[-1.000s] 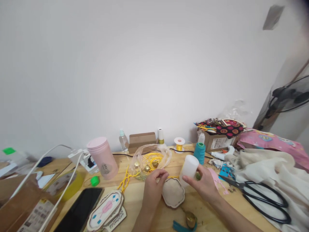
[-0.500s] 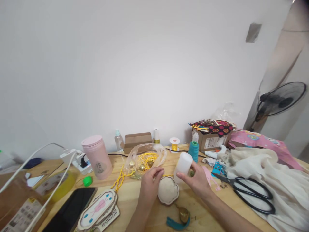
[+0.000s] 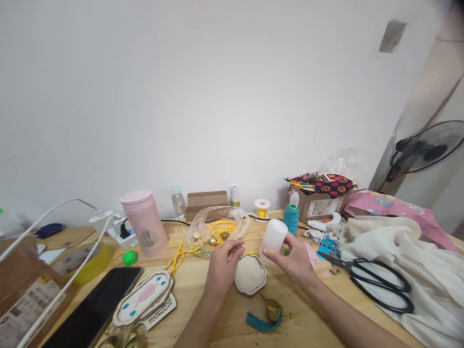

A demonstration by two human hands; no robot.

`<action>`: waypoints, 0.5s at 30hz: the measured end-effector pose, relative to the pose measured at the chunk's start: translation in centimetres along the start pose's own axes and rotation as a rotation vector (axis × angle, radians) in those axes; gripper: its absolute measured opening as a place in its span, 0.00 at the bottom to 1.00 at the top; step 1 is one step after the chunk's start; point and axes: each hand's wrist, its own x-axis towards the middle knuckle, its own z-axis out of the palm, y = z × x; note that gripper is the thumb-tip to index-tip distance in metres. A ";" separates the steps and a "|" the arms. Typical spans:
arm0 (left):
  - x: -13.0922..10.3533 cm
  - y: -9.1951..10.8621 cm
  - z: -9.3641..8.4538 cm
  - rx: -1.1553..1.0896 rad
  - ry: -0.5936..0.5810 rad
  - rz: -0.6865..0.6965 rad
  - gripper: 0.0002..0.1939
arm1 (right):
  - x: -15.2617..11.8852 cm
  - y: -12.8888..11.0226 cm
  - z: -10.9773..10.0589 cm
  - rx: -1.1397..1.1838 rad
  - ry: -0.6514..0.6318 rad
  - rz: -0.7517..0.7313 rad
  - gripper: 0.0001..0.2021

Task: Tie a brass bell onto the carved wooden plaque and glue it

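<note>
My right hand [image 3: 296, 261] is closed around a white translucent plastic cylinder [image 3: 273, 239], thumb in front, holding it slightly tilted. My left hand [image 3: 224, 265] has its thumb and fingertips pinched together; whatever is between them, if anything, is too small to make out. Between the two hands a cream scallop-edged wooden piece [image 3: 250, 275] lies flat on the table, its left edge close to my left hand. Nearer to me rest a brass bell [image 3: 272, 310] and a teal ribbon tassel [image 3: 261, 323]. Behind the hands, a clear plastic bag [image 3: 199, 231] holds yellow cords and small brass bells.
Black-handled scissors [image 3: 380, 280] lie at right on cream cloth [image 3: 427, 275]. A teal thread cone [image 3: 291, 220] stands behind my right hand. At left are a pink tumbler [image 3: 145, 222], a phone [image 3: 97, 307], painted wooden tags [image 3: 143, 297] and a tape roll [image 3: 85, 263].
The view has shifted slightly, so the table items sit a little higher in the picture. Both hands keep nearly the same pose, and the cylinder stays in my right hand.
</note>
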 end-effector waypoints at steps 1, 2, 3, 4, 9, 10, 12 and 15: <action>0.0 0.0 0.0 0.002 -0.004 0.001 0.10 | 0.0 0.1 0.0 -0.001 -0.002 -0.010 0.16; -0.1 0.1 0.0 0.005 -0.008 0.002 0.10 | -0.1 0.1 0.1 0.000 -0.009 -0.018 0.16; -0.1 0.2 -0.1 0.008 -0.012 0.004 0.10 | -0.1 0.1 0.1 0.003 -0.014 -0.025 0.16; -0.2 0.3 -0.1 0.011 -0.017 0.007 0.10 | -0.1 0.2 0.1 0.006 -0.019 -0.031 0.17; -0.3 0.8 -0.1 0.028 -0.044 0.027 0.10 | -0.1 0.2 0.1 0.005 -0.027 -0.049 0.17; -0.3 0.8 -0.1 0.032 -0.051 0.032 0.10 | -0.1 0.1 0.1 0.002 -0.028 -0.053 0.17; -0.4 0.9 -0.1 0.038 -0.065 0.041 0.10 | -0.1 0.0 0.0 -0.010 -0.023 -0.065 0.17; -0.3 0.8 -0.1 0.045 -0.071 0.043 0.11 | -0.1 -0.1 0.0 -0.035 -0.013 -0.080 0.16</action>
